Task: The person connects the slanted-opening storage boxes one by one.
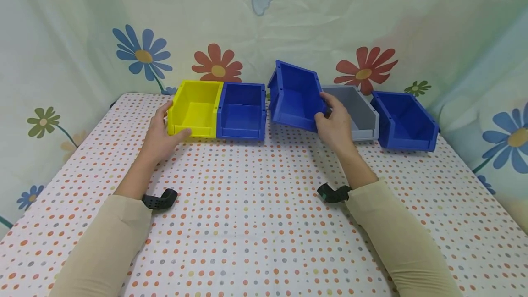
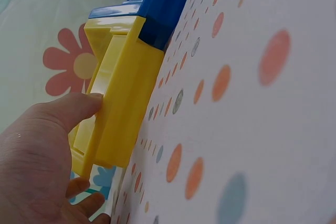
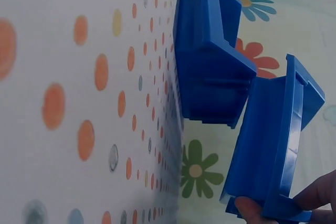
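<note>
My right hand [image 1: 336,123] pinches the right wall of a blue storage bin [image 1: 297,95], held tilted above the tabletop. The right wrist view shows the raised blue bin [image 3: 262,140] with fingertips at its lower corner. At the left, my left hand [image 1: 162,134] holds the front corner of a yellow storage bin [image 1: 195,109]. Its thumb [image 2: 79,107] lies on the front lip, the other fingers by the left wall. Beside the yellow bin stands a second blue bin [image 1: 242,111], touching it.
A grey bin [image 1: 365,118] stands partly behind my right hand, with another blue bin [image 1: 408,120] to its right. The dotted tablecloth [image 1: 247,214] covers the table. Behind hangs a flowered curtain [image 1: 313,22].
</note>
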{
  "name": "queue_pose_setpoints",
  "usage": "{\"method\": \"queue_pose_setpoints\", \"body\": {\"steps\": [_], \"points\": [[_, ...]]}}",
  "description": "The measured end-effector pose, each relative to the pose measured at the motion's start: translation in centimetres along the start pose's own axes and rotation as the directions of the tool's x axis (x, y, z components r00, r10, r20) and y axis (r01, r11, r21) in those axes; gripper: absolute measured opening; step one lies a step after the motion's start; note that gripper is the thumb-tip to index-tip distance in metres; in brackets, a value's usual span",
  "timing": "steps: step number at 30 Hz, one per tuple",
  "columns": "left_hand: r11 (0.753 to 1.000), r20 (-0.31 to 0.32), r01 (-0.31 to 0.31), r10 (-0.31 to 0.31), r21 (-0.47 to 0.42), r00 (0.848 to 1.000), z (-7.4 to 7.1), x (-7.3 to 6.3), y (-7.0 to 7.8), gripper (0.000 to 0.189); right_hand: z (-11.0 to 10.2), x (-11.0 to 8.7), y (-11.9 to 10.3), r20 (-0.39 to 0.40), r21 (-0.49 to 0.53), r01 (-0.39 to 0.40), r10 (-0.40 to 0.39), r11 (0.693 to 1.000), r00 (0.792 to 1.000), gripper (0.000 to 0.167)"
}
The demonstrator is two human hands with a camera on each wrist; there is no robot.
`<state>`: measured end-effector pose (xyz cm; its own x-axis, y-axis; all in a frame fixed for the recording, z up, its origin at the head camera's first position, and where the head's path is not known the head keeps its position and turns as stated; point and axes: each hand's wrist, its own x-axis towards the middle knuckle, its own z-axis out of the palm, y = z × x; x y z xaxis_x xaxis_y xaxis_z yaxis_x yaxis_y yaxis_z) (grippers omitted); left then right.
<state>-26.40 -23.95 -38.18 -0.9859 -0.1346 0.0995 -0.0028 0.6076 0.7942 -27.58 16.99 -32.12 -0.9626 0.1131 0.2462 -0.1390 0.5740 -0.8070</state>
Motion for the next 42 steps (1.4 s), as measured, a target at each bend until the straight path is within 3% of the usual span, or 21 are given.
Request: {"method": "queue_pose_setpoints", "body": {"steps": [12, 42], "points": [[1.0, 0.006, -0.003, 0.003, -0.011, 1.0, -0.2, -0.3, -0.2, 0.096, 1.1, 0.0, 0.4, 0.023, -0.028, 0.044, -0.043, 0.999, 0.999, 0.059], [1.0, 0.001, -0.006, 0.006, -0.013, 1.0, 0.0, -0.1, 0.3, 0.095, 0.7, 0.1, 0.1, 0.011, -0.101, 0.164, -0.164, 0.981, 0.986, 0.05]]}}
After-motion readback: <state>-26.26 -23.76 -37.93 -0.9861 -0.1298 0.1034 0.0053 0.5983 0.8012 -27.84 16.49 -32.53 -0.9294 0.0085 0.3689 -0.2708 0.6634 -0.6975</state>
